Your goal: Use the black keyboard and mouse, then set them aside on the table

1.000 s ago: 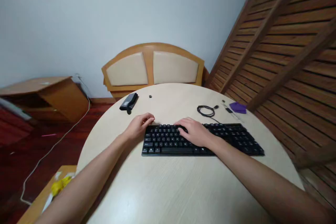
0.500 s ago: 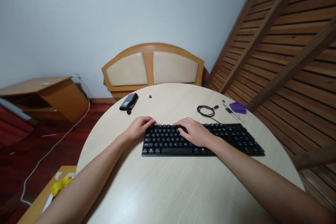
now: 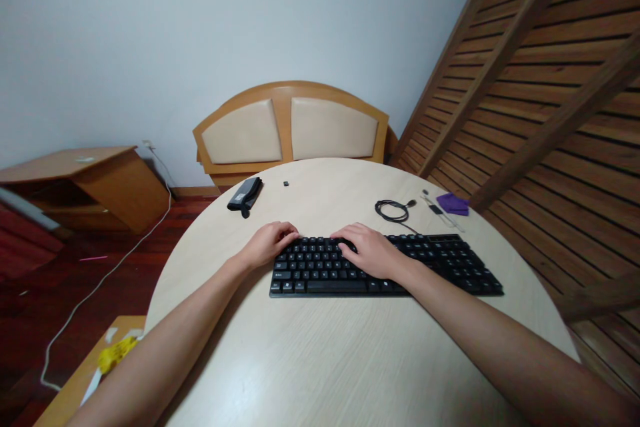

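Observation:
A black computer keyboard [image 3: 330,273] lies flat on the pale round table [image 3: 350,353], its long side towards me. At its far left corner, my left hand [image 3: 270,242] is closed, fingers curled and thumb against the corner. Some of those fingertips are hidden. My right hand [image 3: 370,250] rests over the middle keys, palm down, with its fingers stretched towards the far edge and the thumb apart from them. Behind the keyboard, its black cable [image 3: 393,212] is coiled on the tabletop.
A dark folded pouch [image 3: 245,195] and a tiny black piece [image 3: 286,183] lie at the far left. To the far right are a purple cloth [image 3: 453,204] and thin wire-like items [image 3: 437,211]. A padded headboard [image 3: 330,130] stands behind, wooden slats [image 3: 540,113] at right.
My left hand has shifted very slightly to the right, its thumb and fingers curling closer at the keyboard's corner. My right hand and the keyboard look almost unmoved.

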The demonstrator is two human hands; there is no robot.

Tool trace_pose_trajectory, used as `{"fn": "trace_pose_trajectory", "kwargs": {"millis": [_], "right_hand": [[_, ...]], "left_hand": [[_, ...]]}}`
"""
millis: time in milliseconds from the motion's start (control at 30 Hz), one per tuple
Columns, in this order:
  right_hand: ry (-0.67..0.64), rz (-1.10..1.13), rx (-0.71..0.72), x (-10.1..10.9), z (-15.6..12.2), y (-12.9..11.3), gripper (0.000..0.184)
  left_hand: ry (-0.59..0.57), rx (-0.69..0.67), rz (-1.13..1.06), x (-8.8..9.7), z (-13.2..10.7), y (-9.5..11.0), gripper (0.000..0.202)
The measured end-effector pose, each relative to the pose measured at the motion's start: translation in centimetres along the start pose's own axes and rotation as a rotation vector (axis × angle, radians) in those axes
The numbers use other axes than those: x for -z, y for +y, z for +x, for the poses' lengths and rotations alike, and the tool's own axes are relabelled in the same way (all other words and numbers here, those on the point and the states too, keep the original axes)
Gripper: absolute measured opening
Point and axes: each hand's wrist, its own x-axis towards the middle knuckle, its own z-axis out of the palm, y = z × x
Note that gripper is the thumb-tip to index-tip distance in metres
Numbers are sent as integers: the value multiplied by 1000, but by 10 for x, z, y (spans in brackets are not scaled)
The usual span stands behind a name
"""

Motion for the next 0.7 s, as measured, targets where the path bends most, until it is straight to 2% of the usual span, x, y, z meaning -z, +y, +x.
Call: {"fn": "trace_pose_trajectory", "kwargs": {"millis": [367, 500, 700], "right_hand": [[5, 19, -4, 0, 0, 0, 27], [3, 17, -6, -1, 0, 1, 28], [2, 10, -5, 0, 0, 2, 27]], "left_hand": [[-11, -143, -78, 8, -4, -2, 24], [-14, -119, -165, 6, -3, -2, 21], [-26, -50, -158, 6, -2, -2, 22]]}}
